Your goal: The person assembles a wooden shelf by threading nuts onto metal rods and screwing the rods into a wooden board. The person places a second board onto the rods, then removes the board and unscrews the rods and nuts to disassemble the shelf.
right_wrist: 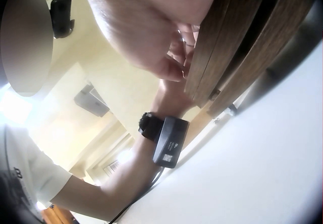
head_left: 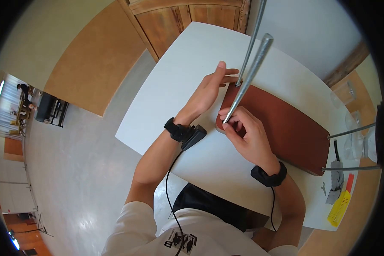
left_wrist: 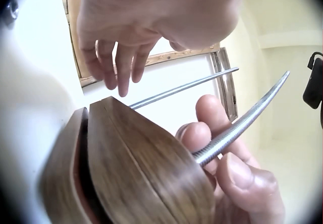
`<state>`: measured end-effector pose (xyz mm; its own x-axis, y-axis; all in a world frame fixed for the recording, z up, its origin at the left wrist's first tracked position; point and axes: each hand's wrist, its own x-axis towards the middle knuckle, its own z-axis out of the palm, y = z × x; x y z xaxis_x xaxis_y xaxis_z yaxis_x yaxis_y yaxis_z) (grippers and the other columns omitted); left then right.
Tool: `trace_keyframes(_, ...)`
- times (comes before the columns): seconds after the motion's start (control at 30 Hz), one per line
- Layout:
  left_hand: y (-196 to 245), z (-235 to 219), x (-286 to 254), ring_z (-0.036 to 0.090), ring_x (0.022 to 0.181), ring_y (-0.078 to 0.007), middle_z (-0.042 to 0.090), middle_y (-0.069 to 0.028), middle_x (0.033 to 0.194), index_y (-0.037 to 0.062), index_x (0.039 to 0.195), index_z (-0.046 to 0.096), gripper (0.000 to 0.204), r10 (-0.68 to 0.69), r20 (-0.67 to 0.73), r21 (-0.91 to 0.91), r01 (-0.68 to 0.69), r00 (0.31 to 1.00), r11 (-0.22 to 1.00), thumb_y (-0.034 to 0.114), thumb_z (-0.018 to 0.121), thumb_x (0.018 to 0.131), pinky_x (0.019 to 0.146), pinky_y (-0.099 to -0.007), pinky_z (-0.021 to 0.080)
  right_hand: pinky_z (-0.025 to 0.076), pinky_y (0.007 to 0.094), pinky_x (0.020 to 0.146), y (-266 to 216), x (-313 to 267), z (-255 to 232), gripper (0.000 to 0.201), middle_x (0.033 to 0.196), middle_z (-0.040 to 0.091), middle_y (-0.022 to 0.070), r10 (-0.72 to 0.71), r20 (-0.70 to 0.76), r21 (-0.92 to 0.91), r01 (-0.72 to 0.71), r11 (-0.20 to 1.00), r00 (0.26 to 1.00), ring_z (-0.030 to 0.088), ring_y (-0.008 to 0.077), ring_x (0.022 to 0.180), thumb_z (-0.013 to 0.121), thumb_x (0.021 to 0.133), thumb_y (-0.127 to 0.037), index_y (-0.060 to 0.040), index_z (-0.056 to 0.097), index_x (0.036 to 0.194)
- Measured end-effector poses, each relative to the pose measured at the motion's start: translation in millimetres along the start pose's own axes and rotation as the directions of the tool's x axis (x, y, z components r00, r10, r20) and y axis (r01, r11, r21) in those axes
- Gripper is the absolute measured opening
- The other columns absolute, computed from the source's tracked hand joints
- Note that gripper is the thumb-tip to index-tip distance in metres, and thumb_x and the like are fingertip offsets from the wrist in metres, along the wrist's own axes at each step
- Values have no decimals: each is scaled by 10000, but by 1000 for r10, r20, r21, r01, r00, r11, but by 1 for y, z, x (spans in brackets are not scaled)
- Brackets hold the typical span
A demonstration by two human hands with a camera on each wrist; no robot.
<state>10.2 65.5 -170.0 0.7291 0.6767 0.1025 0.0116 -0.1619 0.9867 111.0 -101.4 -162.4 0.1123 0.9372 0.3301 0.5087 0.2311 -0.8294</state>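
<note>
In the head view, the white surface (head_left: pixel 158 102) spans the middle of the frame, with a wooden panel (head_left: pixel 162 27) past its top edge and grey floor (head_left: pixel 79 162) at left. The brown board (head_left: pixel 286 123) lies right of centre, and the white top extends between its left end and the surface's left edge. A yellow basket (head_left: pixel 339 209) and small wrench (head_left: pixel 323 188) lie at lower right. The near rod (head_left: pixel 251 72) and far rod (head_left: pixel 251 47) rise from the board's left end. The left hand (head_left: pixel 207 94) is open, fingers extended beside the far rod's base; I cannot tell whether they touch. The right hand (head_left: pixel 254 136) pinches the near rod low down.

In the left wrist view, the board's wood-grain edge fills the lower middle; the left hand reaches down from the top, and the right hand's fingers surround the near rod's base.

In the right wrist view, the board crosses the upper right above the surface. The right hand bends beside it, its fingertips partly hidden.
</note>
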Motion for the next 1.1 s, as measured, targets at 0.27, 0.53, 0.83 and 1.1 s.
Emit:
trace_keyframes(0.27, 4, -19, 1, 652, 1021, -222, 767, -161, 935, -33, 1191, 698, 820, -164, -182, -102, 147, 970, 984, 621, 215, 1088, 1062, -356, 416, 515, 283, 650, 4, -2, 1, 233, 976, 679, 66, 23, -2, -1, -23, 1000, 1000, 692, 159, 798, 662, 911, 29, -41, 645, 1133)
trace_keyframes(0.53, 12, -19, -3, 566, 1308, -295, 743, -188, 1176, -35, 1389, 586, 844, -151, -19, -80, 149, 988, 986, 647, 197, 1081, 1142, -392, 358, 516, 291, 660, -3, 0, 0, 251, 992, 680, 78, 27, 0, -12, -27, 1000, 1000, 683, 180, 789, 657, 896, 41, -22, 653, 1138)
trace_keyframes(0.83, 15, -8, -6, 588, 1255, -305, 682, -216, 1283, -43, 1377, 594, 823, 16, -18, 59, -15, 1000, 998, 633, 226, 1084, 1193, -444, 276, 528, 300, 664, -5, 1, 0, 238, 988, 681, 87, 16, -1, -10, -16, 1000, 1000, 696, 190, 805, 659, 903, 31, -31, 657, 1134)
trace_keyframes(1.1, 5, 5, 1, 629, 1105, -232, 744, -142, 1085, -52, 1363, 594, 807, 88, -55, -128, -94, 995, 987, 621, 244, 1087, 1145, -443, 350, 576, 308, 698, -1, -1, -2, 252, 1022, 675, 87, 2, 3, 8, -2, 1000, 1000, 718, 204, 830, 674, 926, -4, -10, 614, 1171)
